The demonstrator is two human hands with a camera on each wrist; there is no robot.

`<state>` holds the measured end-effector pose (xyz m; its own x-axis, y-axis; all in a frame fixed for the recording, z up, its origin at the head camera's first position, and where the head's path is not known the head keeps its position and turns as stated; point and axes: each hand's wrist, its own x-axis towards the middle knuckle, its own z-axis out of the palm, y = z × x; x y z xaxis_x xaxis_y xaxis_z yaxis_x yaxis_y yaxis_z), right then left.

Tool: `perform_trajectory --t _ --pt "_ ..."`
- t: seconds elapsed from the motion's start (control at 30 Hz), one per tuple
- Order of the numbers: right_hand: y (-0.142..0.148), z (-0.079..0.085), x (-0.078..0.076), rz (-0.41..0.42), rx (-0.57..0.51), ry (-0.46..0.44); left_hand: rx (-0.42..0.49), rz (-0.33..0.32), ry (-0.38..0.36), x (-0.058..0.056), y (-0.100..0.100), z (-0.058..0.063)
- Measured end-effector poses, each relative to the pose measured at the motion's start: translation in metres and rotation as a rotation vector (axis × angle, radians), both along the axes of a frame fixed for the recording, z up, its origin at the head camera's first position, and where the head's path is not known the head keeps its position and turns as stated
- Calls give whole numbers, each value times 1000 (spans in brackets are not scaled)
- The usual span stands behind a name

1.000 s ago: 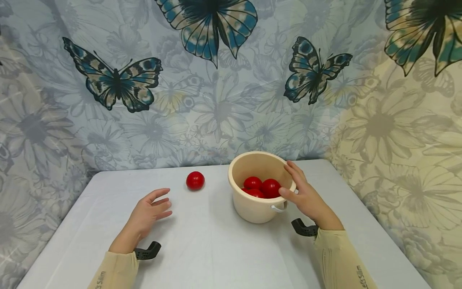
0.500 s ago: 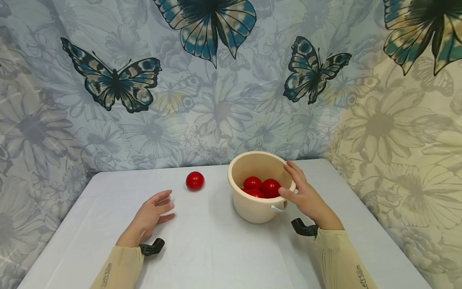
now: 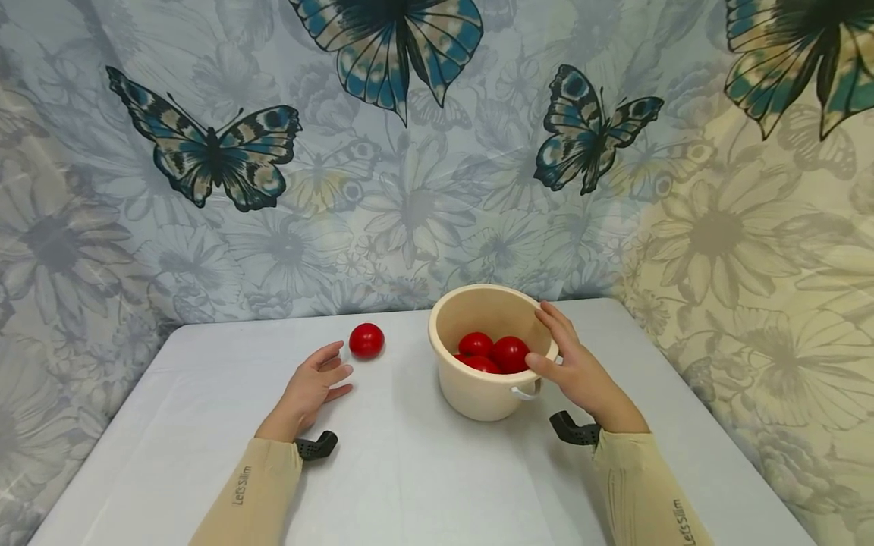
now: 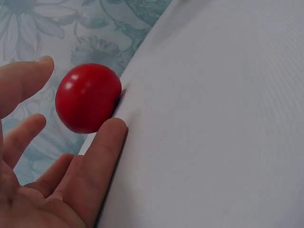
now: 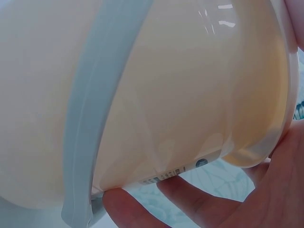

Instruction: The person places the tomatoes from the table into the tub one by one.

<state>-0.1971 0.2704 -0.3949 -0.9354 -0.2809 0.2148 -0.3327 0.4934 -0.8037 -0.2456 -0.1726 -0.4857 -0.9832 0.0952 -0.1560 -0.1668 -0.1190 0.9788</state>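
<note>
A single glossy red tomato (image 3: 366, 341) sits on the table toward its back edge. My left hand (image 3: 309, 390) is just left of and in front of it, thumb and fingers spread. In the left wrist view, the same tomato (image 4: 89, 98) appears beyond the fingertips, and no grip on it shows. To the right stands a cream bucket (image 3: 478, 398) with several tomatoes (image 3: 510, 355) inside. My right hand (image 3: 580, 371) holds the bucket's right side, thumb over the rim and fingers along the outer wall. In the right wrist view, the bucket's pale handle (image 5: 102, 104) hangs down its side.
A white-covered table (image 3: 410, 485) carries everything. Right behind its back edge hangs a cloth (image 3: 416, 212) printed with butterflies and flowers. A black wrist mount (image 3: 317, 446) sits on my left wrist, another mount (image 3: 573, 430) on my right.
My left hand has moved forward and to the right, closer to the lone tomato. The right hand stays on the bucket, and the tomatoes have not moved.
</note>
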Motion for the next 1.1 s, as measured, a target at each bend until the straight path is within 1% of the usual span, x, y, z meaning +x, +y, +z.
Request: perform_trajectory --t 0.27,0.53,0.73,0.9,1.1 --pt "0 0 -1 -2 3 -2 23 57 23 -16 16 0" --pt "0 0 0 0 -2 -2 -11 65 37 -32 29 -2" --pt "1 0 -1 -2 3 -1 -51 58 52 -43 41 -3" --pt "1 1 0 5 -10 -4 -94 79 55 -47 50 -3" --pt "0 1 1 5 -18 -6 -161 86 49 -48 58 -2"
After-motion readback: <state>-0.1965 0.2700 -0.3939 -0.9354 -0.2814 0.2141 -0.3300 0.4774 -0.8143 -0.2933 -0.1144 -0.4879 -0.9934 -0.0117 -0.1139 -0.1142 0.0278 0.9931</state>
